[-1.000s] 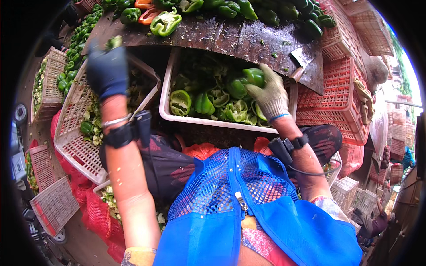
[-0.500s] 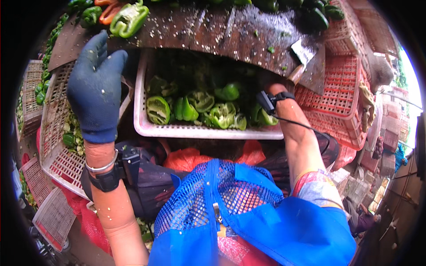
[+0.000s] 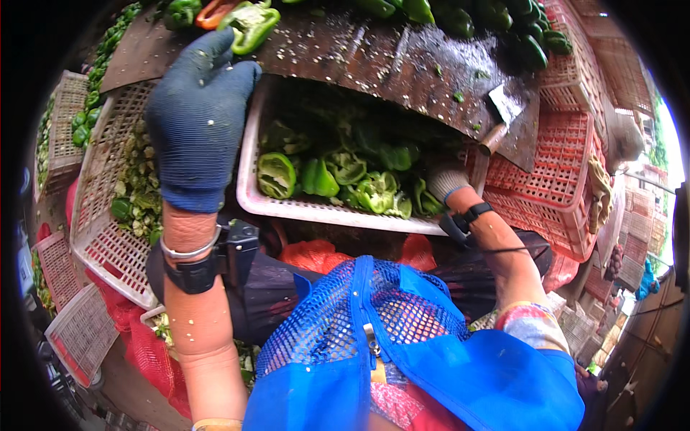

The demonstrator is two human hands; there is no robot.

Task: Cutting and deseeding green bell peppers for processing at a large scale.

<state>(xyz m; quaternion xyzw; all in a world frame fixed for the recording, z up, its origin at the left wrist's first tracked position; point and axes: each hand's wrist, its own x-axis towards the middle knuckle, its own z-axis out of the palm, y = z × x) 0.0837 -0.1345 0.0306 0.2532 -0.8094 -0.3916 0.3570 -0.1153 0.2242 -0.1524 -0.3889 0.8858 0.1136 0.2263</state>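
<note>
Since the earlier frame the left hand (image 3: 195,122) in its dark blue knitted glove has risen toward the wet, seed-flecked dark cutting board (image 3: 374,65), fingers spread and empty. The right hand (image 3: 444,181) in a pale grey glove has sunk into the white slotted plastic crate (image 3: 338,212) of halved green peppers (image 3: 327,176) — whether it grips anything cannot be told. Just beyond the left fingertips, up and slightly right, lies a split green pepper (image 3: 251,25) on the board — its long axis slanting up-right. The left hand is nearer.
</note>
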